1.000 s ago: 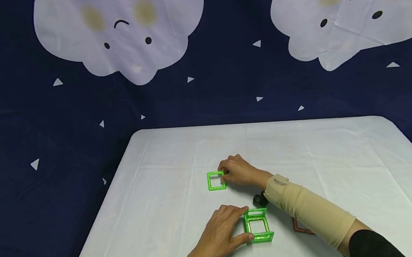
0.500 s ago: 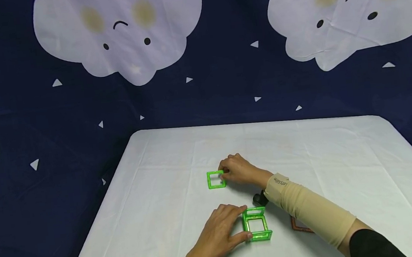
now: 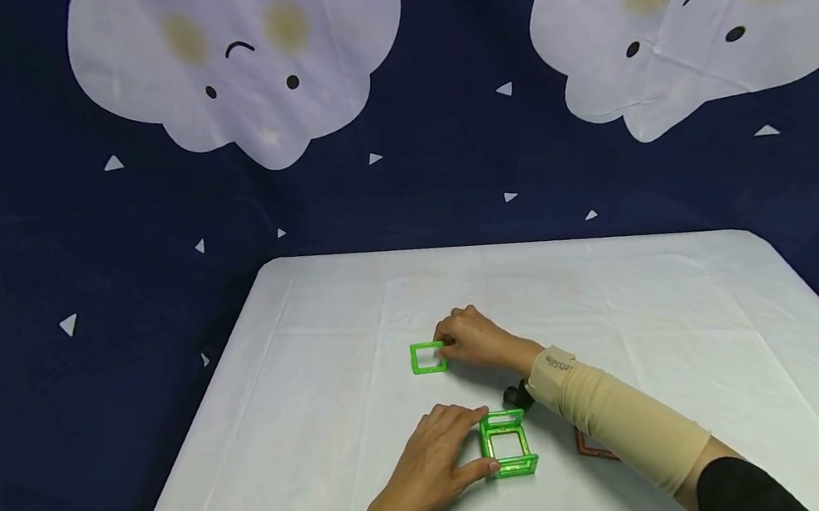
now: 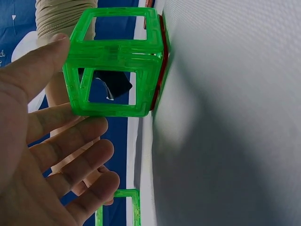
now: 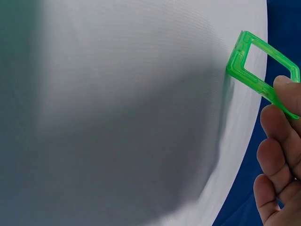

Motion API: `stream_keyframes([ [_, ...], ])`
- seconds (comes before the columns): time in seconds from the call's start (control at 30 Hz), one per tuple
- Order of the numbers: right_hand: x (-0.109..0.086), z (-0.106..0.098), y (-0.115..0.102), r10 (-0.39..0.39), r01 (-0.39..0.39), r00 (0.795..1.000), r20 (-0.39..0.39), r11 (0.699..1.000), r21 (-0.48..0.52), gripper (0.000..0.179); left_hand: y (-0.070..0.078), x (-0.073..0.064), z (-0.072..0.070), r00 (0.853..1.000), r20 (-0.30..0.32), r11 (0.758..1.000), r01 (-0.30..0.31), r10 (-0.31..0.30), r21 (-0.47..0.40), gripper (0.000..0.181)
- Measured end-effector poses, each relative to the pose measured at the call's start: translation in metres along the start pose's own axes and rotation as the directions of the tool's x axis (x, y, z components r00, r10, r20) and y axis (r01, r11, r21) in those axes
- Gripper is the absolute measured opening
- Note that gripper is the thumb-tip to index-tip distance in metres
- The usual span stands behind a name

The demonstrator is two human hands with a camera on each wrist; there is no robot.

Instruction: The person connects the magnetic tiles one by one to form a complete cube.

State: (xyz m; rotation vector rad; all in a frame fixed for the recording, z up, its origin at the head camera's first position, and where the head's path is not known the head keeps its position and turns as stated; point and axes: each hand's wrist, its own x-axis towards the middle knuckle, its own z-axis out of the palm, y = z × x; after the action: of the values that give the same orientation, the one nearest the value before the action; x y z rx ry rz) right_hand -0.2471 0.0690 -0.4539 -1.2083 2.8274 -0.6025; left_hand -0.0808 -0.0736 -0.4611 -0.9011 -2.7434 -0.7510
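In the head view, my left hand (image 3: 431,461) holds a small box of green magnetic tiles (image 3: 517,467) by its left side, between thumb and index finger. The left wrist view shows the same magnetic tile box (image 4: 113,49) with a red piece (image 4: 163,66) along its base on the table; the other fingers extend loosely below. Farther away, my right hand (image 3: 474,338) pinches a single green square magnetic tile (image 3: 430,370) by its right edge. Up close in the right wrist view, that square tile (image 5: 256,85) stands tilted, one corner at or near the tabletop.
A reddish-brown tile (image 3: 597,452) lies to the right of the box, partly hidden by the right sleeve (image 3: 613,405). The white-covered table (image 3: 323,431) ends at a dark blue cloud-printed cloth (image 3: 450,210) at the back.
The single green tile looks slightly shorter in the head view, as if tilting a little in my right hand. Both hands otherwise stay nearly in place.
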Motion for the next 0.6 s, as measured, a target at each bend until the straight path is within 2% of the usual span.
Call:
stream_keyframes([
  [0.17,-0.0027,-0.0004,-0.0004,-0.051,0.051,0.999,-0.006,0.998,-0.035,0.011,0.0014,0.0003,0.0002,1.0,0.007,1.0,0.007,-0.007,0.013,0.06],
  [0.6,-0.0059,-0.0015,-0.0009,-0.085,0.086,0.996,0.017,0.996,-0.023,0.012,0.0035,-0.0021,0.0005,0.999,-0.038,1.0,-0.002,0.003,0.03,0.059],
])
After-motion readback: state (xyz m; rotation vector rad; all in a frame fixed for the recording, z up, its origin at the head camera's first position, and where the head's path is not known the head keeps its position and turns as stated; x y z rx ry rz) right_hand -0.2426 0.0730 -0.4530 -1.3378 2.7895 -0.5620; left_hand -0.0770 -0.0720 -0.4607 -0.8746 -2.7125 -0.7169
